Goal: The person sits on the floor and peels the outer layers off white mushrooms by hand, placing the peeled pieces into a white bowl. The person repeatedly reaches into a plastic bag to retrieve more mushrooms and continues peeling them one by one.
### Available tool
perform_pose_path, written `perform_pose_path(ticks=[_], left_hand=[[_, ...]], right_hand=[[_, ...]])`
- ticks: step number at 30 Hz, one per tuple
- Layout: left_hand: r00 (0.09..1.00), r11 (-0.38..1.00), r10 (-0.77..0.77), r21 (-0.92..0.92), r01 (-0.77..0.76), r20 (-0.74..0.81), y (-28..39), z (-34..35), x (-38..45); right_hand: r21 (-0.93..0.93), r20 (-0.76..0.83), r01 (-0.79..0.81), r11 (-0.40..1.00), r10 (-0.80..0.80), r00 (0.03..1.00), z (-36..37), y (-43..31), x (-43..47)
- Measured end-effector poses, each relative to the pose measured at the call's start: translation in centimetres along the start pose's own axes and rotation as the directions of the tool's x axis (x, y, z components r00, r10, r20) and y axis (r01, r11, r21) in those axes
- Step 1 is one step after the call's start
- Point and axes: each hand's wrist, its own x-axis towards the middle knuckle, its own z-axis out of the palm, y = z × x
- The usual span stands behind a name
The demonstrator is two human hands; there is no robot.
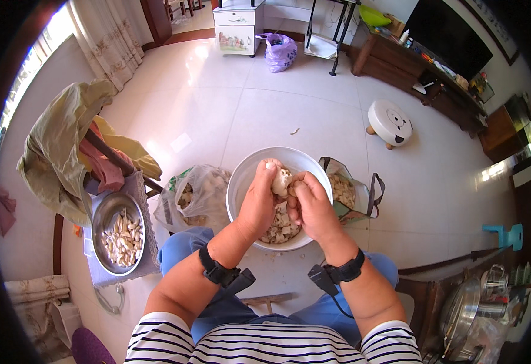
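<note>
A whitish garlic bulb is held in my left hand, thumb along its top. My right hand is pressed against the bulb's right side, its thumb and curled fingers pinching a small pale piece that is mostly hidden. Both hands are over a white bucket, whose bottom is covered by dry garlic skins and pieces. On a cloth-covered seat to the left, a metal basin contains many separated garlic cloves.
A clear plastic bag lies left of the bucket. Right of it stands an open bag with pale garlic pieces. Farther off are a white round stool, a purple bag and a wooden TV cabinet. Cloths drape the left chair.
</note>
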Motion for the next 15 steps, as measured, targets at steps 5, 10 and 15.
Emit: perform_pose_path(ticks=[5, 10, 15], left_hand=[[1.0, 0.991, -0.023, -0.134, 0.025, 0.021, 0.5, 0.2, 0.3], [0.989, 0.987, -0.143, -0.077, 0.145, 0.03, 1.1, -0.5, 0.5], [0.996, 0.987, -0.093, 0.133, 0.093, -0.003, 0.7, -0.2, 0.5]], right_hand=[[0.258, 0.175, -0.148, 0.955, 0.104, 0.979, -1.3, -1.5, -0.4], [0.025, 0.112, 0.102, 0.995, -0.104, 0.988, -1.8, -2.9, -0.9], [-0.256, 0.258, 0.304, 0.918, -0.239, 0.936, -1.0, -2.9, -1.0]])
